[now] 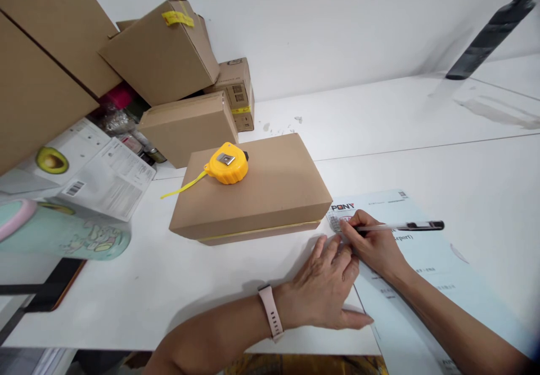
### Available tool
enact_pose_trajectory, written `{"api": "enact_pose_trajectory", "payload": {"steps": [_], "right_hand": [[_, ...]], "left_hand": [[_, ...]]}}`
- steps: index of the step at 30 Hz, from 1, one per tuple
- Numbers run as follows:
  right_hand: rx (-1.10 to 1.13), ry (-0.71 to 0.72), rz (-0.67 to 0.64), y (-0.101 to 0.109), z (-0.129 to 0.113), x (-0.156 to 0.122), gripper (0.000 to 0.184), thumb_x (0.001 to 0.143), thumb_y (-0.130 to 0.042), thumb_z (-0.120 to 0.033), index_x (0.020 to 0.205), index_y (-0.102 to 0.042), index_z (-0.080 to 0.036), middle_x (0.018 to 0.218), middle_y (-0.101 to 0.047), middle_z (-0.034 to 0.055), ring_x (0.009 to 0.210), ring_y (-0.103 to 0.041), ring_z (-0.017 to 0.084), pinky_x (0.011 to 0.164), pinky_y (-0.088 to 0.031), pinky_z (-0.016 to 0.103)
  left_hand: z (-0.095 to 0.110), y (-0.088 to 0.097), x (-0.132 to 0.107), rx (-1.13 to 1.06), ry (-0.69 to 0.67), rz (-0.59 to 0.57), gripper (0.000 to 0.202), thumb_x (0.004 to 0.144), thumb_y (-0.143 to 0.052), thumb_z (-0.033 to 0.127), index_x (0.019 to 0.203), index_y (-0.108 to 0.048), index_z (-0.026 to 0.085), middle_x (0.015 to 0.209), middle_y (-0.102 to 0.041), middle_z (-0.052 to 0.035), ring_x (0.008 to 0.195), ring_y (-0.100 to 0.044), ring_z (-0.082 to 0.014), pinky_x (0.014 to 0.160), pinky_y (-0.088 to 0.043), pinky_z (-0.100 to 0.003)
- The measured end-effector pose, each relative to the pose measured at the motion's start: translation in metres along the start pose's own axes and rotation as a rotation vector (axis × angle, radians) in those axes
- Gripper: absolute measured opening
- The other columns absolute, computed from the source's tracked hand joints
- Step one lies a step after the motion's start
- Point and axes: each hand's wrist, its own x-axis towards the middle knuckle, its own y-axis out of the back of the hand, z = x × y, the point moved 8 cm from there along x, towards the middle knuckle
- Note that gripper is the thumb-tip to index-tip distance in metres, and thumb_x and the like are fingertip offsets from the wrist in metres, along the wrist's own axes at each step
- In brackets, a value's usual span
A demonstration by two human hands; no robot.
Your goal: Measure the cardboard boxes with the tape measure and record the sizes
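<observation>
My right hand (pixel 377 247) grips a pen (pixel 405 226), its tip end low over the upper left part of a pale blue printed paper (pixel 426 274) headed "PONY". Flat on the table and the paper's left edge lies my left hand (pixel 327 282), fingers stretched out, thumb apart, a pink band on the wrist. The two hands touch or nearly touch. Just beyond them sits a closed brown cardboard box (pixel 261 184). On its lid rests a yellow tape measure (pixel 229 164), with a short length of tape pulled out to the left. The pen's tip is hidden by my fingers.
Several cardboard boxes (pixel 160 52) are piled at the back left. A mint green bottle (pixel 93 237) lies near white printed cartons (pixel 113 175) on the left. At the back right a dark bottle (pixel 485 40) stands by the wall. The white table's front edge (pixel 126 348) runs below.
</observation>
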Motion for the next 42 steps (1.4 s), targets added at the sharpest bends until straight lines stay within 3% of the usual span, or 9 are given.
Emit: {"api": "enact_pose_trajectory", "payload": {"steps": [17,24,42], "right_hand": [[0.01,-0.016,-0.008,-0.0013,0.0024,-0.0005,0.034,0.089,-0.063,-0.049,0.071,-0.046,-0.025,0.058,-0.049,-0.0047,0.051,-0.044,0.013,0.05,-0.036,0.027],[-0.042,0.01,0.051,0.0038,-0.0001,-0.0002,0.035,0.089,-0.062,-0.047,0.068,-0.045,-0.024,0.057,-0.044,-0.0056,0.051,-0.041,0.012,0.049,-0.034,0.027],[-0.066,0.026,0.057,0.0032,0.0001,0.0006,0.034,0.088,-0.061,-0.046,0.068,-0.044,-0.024,0.058,-0.043,-0.0061,0.053,-0.039,0.012,0.05,-0.033,0.026]], "left_hand": [[-0.0015,0.0008,-0.0003,-0.047,0.008,-0.007,0.086,0.087,-0.054,0.072,0.14,-0.046,0.005,0.148,-0.048,-0.0187,0.146,-0.027,-0.0371,0.125,-0.01,-0.053],[-0.0042,-0.0001,0.0002,-0.104,0.026,0.004,0.087,0.087,-0.053,0.073,0.142,-0.044,0.006,0.151,-0.045,-0.0187,0.149,-0.023,-0.0335,0.125,-0.007,-0.056],[-0.0032,0.0011,0.002,-0.056,-0.014,0.043,0.079,0.084,-0.058,0.071,0.131,-0.053,0.008,0.138,-0.053,-0.0179,0.141,-0.032,-0.0359,0.121,-0.016,-0.055]]}}
